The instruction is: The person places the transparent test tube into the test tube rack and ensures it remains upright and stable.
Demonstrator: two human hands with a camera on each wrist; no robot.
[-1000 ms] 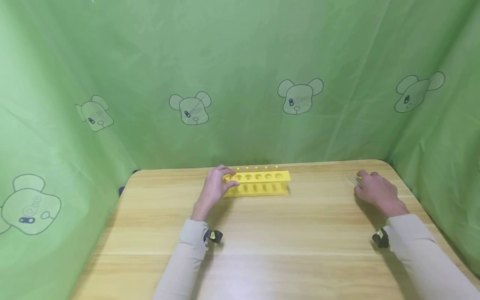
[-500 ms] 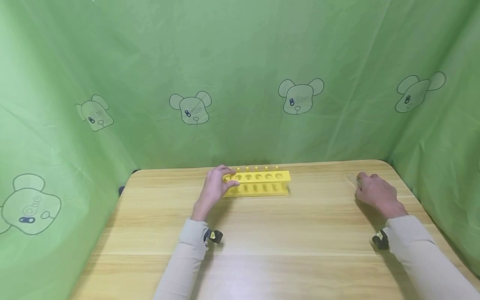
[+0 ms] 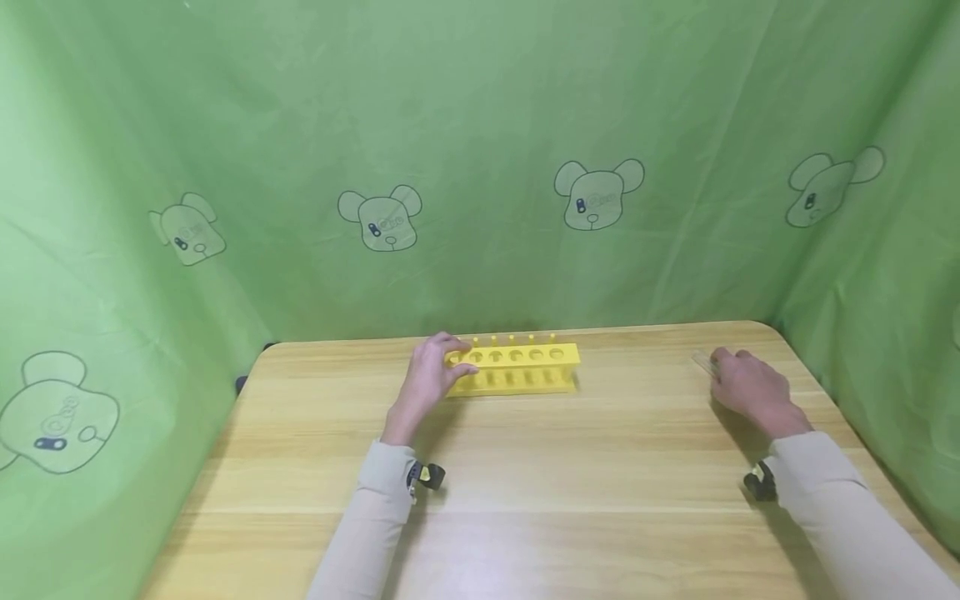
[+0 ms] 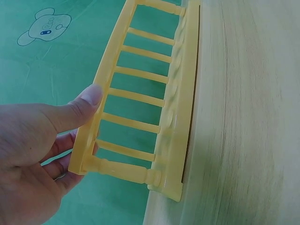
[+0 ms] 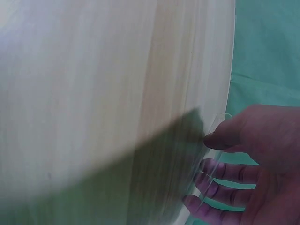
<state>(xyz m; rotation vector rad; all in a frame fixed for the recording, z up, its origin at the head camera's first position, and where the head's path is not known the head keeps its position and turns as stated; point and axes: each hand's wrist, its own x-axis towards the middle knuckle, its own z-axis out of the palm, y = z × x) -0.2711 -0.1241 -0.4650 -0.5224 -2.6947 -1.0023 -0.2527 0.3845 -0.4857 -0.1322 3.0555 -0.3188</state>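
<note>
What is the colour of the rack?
The rack is yellow, best seen in the left wrist view.

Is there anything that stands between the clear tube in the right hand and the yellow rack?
Nothing visible does. In the head view, only tabletop lies between the clear tube in the right hand and the yellow rack. The left hand grips the rack's left end, on the side away from the tube.

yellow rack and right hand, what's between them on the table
The head view shows bare table between the yellow rack and the right hand, save the end of a clear tube which that hand holds.
</note>
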